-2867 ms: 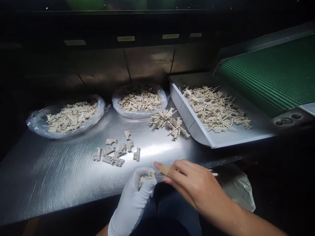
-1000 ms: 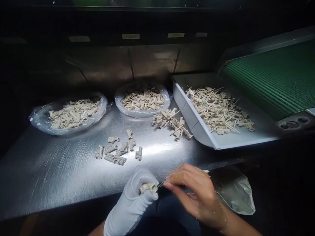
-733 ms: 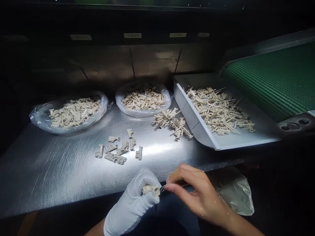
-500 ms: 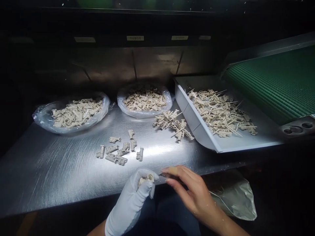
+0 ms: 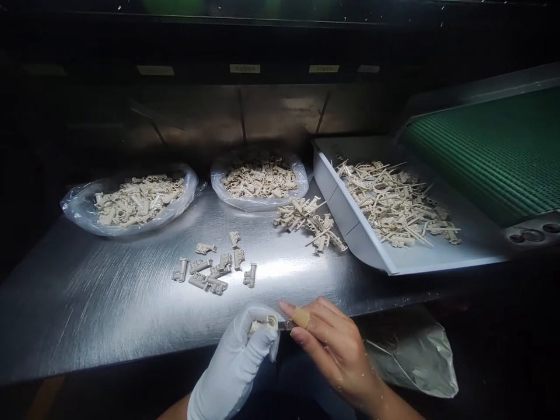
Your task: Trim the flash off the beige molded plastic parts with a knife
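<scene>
My left hand (image 5: pixel 245 356), in a white glove, is closed round a cream plastic part (image 5: pixel 263 324) at the front edge of the metal table. Just right of it, my bare right hand (image 5: pixel 335 344), with a tan wrap on one finger, pinches a small thin blade (image 5: pixel 286 325) whose tip meets the part. Several loose cream parts (image 5: pixel 217 271) lie on the table beyond my hands. More parts, some with thin sticks attached, form a small pile (image 5: pixel 310 221) beside the white tray.
Two plastic-lined containers (image 5: pixel 188 195) (image 5: pixel 304 181) of cream parts stand at the back. A white tray (image 5: pixel 365 233) at right holds a heap of parts with sticks. Behind it runs a green conveyor belt (image 5: pixel 503 151). A clear plastic bag (image 5: pixel 420 356) hangs below the table edge.
My right index finger has reached over the blade toward the glove, and the blade now touches the part. The view has shifted slightly.
</scene>
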The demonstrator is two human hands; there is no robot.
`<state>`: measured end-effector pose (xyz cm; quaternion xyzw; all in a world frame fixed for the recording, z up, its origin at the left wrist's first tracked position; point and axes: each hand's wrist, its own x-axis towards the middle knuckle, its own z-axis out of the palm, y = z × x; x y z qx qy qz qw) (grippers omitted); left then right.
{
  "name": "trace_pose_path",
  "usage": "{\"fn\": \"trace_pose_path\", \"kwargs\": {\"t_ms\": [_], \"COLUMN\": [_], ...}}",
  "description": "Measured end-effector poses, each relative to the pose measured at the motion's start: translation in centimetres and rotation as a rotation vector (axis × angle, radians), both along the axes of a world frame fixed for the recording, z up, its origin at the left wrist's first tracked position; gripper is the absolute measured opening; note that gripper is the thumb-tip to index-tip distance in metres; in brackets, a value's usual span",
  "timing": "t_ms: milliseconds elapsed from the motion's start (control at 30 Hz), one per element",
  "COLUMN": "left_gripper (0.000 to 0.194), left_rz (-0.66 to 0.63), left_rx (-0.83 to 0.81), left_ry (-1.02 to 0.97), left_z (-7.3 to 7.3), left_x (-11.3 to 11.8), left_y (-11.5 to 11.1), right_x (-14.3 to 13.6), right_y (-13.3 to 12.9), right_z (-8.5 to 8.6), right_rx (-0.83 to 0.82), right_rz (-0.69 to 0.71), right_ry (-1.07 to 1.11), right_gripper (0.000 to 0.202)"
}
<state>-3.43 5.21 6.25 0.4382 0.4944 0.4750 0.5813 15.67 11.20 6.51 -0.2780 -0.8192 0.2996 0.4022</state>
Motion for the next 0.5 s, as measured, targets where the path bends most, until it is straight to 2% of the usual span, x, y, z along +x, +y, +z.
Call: {"fn": "trace_pose_path", "kwargs": {"t_ms": [133, 300, 500], "left_gripper": [0.039, 0.037, 0.030], "left_rz": [0.002, -0.005, 0.002], "left_rx": [-0.010, -0.061, 0.011], "left_ry": [-0.023, -0.044, 0.131], "left_z": [-0.2, -0.4, -0.6], "left_x": [0.2, 0.2, -0.2], "left_y": [-0.1, -0.4, -0.5], "right_x": [-0.1, -0.3, -0.3], "right_y": [-0.1, -0.5, -0.7], "right_z": [-0.1, -1.0, -0.9], "right_rx": [-0.008, -0.107, -0.229], "right_rz": [-0.013, -0.153, -0.125], "right_ry": [0.040, 0.115, 0.098], "right_gripper": [0.028, 0.010, 0.009]}}
